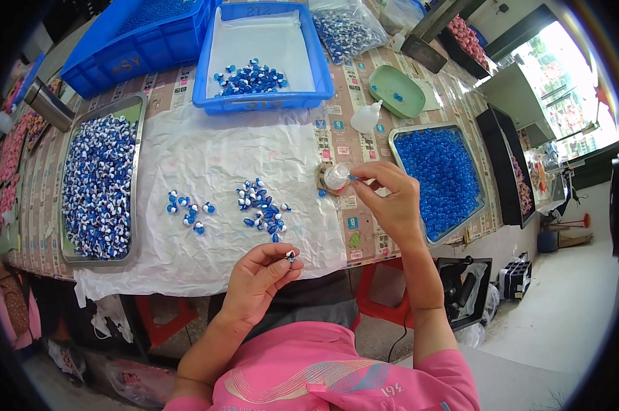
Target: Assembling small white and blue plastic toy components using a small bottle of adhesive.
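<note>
My left hand is closed, pinching a small blue-and-white piece between thumb and fingertips above the front of the white paper. My right hand pinches a small blue bead at the rim of a small clear cup; what the cup contains is hard to make out. Beside the cup lies a loose blue bead. Two loose groups rest on the paper: blue beads with white parts on the left and blue-and-white pieces nearer the middle.
A metal tray of blue-and-white pieces stands left, another tray of blue beads right. At the back are a blue bin, a larger blue crate, a white squeeze bottle, a green dish and a bagged heap.
</note>
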`<state>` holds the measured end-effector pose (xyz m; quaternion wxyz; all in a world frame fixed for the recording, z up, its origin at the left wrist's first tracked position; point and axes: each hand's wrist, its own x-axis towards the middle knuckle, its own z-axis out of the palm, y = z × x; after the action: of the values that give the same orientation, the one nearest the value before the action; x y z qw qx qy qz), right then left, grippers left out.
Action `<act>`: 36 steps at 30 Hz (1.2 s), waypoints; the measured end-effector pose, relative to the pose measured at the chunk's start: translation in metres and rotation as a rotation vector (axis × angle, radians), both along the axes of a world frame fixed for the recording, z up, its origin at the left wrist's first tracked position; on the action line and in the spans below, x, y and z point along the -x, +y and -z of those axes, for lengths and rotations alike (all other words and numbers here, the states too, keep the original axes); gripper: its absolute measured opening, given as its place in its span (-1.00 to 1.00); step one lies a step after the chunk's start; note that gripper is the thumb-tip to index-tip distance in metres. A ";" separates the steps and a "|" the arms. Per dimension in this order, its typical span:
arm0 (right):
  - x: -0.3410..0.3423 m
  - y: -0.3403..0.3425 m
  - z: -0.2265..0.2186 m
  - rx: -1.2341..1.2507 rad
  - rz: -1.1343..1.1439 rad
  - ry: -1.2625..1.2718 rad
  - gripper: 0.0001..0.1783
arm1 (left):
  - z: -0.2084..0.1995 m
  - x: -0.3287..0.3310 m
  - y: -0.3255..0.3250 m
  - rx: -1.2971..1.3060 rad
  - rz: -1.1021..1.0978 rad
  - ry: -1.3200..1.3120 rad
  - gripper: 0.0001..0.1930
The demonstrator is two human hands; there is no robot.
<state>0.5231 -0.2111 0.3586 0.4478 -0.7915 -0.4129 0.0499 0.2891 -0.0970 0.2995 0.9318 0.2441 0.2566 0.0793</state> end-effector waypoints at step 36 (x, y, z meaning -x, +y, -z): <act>0.077 0.006 0.011 0.005 -0.413 0.141 -0.77 | 0.014 0.008 0.010 0.007 0.028 -0.088 -0.72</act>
<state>0.4459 -0.2052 0.3480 0.4538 -0.6857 -0.5340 0.1969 0.2807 -0.0867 0.2853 0.9440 0.2408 0.2122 0.0761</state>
